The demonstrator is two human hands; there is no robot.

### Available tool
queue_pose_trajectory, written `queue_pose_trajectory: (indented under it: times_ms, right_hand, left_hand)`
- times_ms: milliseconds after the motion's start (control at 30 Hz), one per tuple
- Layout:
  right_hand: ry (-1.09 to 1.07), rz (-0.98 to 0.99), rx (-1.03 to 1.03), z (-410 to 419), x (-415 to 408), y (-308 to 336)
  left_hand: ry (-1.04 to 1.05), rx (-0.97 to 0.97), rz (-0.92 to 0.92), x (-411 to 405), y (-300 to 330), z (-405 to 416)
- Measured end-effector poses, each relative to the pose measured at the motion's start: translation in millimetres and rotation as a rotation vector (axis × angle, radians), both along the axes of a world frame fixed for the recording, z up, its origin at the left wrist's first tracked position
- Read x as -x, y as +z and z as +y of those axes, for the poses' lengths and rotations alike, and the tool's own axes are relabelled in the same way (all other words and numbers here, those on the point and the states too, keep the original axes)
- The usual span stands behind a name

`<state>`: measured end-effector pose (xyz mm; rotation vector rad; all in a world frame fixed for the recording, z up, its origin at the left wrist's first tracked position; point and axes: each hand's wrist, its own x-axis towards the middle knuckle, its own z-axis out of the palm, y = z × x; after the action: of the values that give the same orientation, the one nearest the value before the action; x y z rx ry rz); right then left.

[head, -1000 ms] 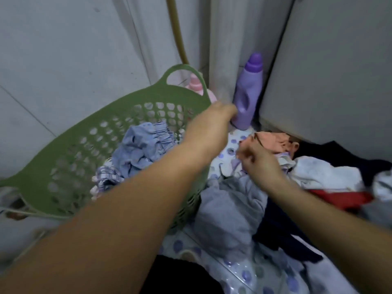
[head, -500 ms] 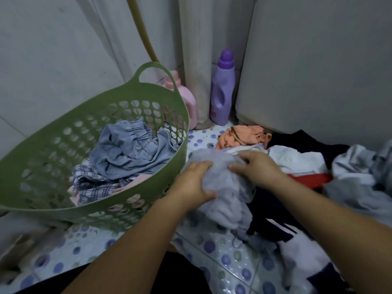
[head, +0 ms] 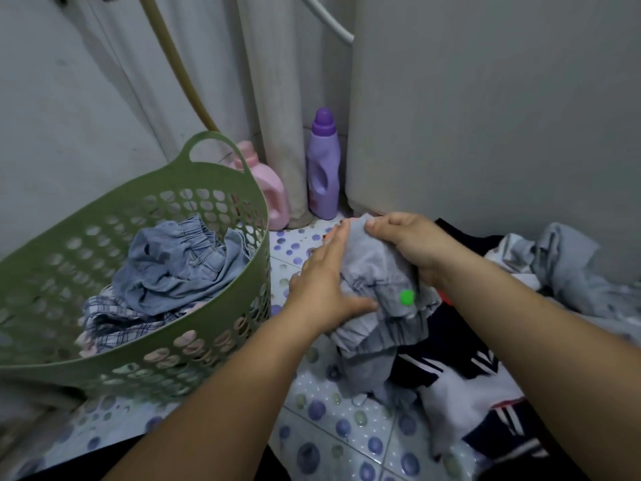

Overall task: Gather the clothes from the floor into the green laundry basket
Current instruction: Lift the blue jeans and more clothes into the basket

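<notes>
Dotted tile floor [head: 333, 425], both hands, left [head: 326, 286], right [head: 412, 244], gripping grey garment [head: 378, 307] hanging lengthwise downward, beside green basket [head: 222, 189]

Dim bluish light, soft focus, wide-angle edge warping

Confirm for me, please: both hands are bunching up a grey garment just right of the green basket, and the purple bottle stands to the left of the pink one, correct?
Not quite. The head view shows the purple bottle standing to the right of the pink bottle, not the left. The rest holds: the left hand and right hand are bunching up the grey garment just right of the green basket.
</notes>
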<state>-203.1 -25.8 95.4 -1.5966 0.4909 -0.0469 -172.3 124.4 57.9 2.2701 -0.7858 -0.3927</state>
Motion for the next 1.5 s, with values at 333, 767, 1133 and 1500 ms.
queue_pose_trajectory:
  times_ms: [333,767,1133,1500]
  right_hand:
    - [-0.140,0.284,0.532,-66.1,28.6,-50.8]
    - [0.076,0.540,0.997,-100.1,57.2,-107.7]
    - [0.218,0.367,1.032,-84.0,4.8,-123.1]
    - [0.378,0.268,1.321,-54.9,-109.7,-173.0]
  left_hand:
    - [0.321,-0.097,-0.085,-8.1,-26.7,26.4]
    - [0.784,0.402,0.815,-17.8,-46.1,-18.5]
    - [0.721,0.127,0.441,-29.9,-92.3,-26.0]
    - [0.994,0.384,0.820,-73.3,-146.7,-24.7]
